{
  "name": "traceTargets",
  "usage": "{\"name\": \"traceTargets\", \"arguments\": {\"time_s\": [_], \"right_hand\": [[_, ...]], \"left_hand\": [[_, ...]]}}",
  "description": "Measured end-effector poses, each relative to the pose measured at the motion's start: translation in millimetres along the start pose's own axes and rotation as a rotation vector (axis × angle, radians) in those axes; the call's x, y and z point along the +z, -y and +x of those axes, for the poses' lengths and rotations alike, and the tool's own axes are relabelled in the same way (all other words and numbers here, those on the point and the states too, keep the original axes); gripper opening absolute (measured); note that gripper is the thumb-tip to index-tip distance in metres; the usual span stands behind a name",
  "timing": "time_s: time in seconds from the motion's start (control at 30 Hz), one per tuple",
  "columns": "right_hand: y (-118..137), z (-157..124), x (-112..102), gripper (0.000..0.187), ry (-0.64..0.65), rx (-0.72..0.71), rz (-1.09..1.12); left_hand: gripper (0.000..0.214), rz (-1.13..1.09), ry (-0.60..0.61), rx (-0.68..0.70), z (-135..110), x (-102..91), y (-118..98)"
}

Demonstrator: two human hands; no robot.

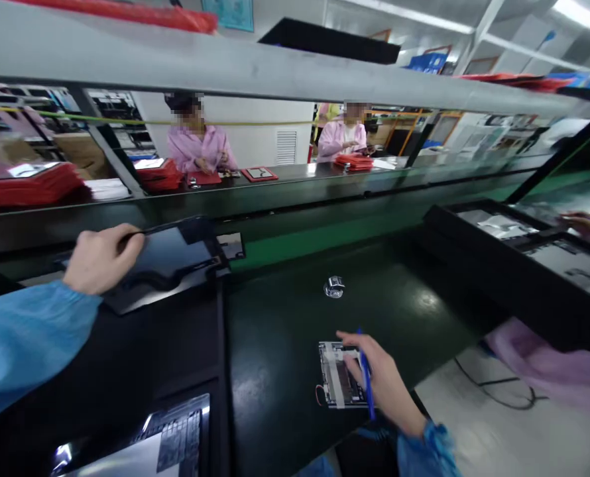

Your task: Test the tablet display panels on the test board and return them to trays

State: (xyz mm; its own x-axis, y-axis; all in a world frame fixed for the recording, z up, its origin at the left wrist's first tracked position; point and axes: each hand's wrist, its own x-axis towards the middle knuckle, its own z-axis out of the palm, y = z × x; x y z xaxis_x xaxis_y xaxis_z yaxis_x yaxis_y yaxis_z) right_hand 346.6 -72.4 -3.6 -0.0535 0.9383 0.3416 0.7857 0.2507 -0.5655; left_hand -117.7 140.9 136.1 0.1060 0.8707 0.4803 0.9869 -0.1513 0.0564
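My left hand (101,257), in a blue sleeve, is closed on the near edge of a dark flat tablet-like panel (170,258) that lies on a black tray at the left. My right hand (379,381) rests at the near edge of the dark green bench, holding a thin blue tool (366,381) between its fingers. It touches a small grey circuit module (335,381) with white tape and a red wire. A small shiny metal piece (333,286) lies on the bench further out.
Black trays (524,265) with flat parts stand at the right, where another person's pink sleeve (558,371) and hand reach in. Two people in pink coats sit beyond a grey overhead rail (275,73), with red trays (31,182) before them. A tray with a printed sheet (176,437) is nearest me.
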Motion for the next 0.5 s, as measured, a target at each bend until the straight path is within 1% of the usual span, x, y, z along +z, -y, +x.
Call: {"name": "traceTargets", "arguments": {"time_s": [0.03, 0.07, 0.13, 0.2, 0.27, 0.3, 0.33, 0.4, 0.5], "right_hand": [[9, -16, 6, 0.024, 0.036, -0.022, -0.035], [16, -30, 13, 0.033, 0.051, -0.036, -0.080], [24, -49, 28, 0.050, 0.039, -0.059, -0.167], [25, -57, 41, 0.057, 0.039, -0.068, -0.216], [22, -55, 46, 0.055, 0.038, -0.054, -0.226], [20, -52, 46, 0.054, 0.034, -0.037, -0.223], [17, -49, 45, 0.052, 0.028, -0.016, -0.217], [11, -42, 42, 0.049, 0.017, 0.027, -0.202], [4, -36, 40, 0.045, 0.004, 0.075, -0.187]], "left_hand": [[0.034, -0.058, 0.013, 0.027, 6, -1.8, -20], [0.034, -0.114, 0.045, 0.095, 11, -2.0, -43], [0.037, -0.189, 0.142, 0.277, 18, 4.1, -96], [0.039, -0.237, 0.233, 0.481, 19, 18.2, -148], [0.042, -0.279, 0.329, 0.750, 12, 36.0, -195], [0.043, -0.301, 0.371, 0.873, 6, 44.9, -214], [0.044, -0.322, 0.407, 0.982, -2, 53.5, -231], [0.043, -0.355, 0.460, 1.141, -20, 69.2, -256], [0.039, -0.369, 0.522, 1.321, -43, 91.4, -276]]}}
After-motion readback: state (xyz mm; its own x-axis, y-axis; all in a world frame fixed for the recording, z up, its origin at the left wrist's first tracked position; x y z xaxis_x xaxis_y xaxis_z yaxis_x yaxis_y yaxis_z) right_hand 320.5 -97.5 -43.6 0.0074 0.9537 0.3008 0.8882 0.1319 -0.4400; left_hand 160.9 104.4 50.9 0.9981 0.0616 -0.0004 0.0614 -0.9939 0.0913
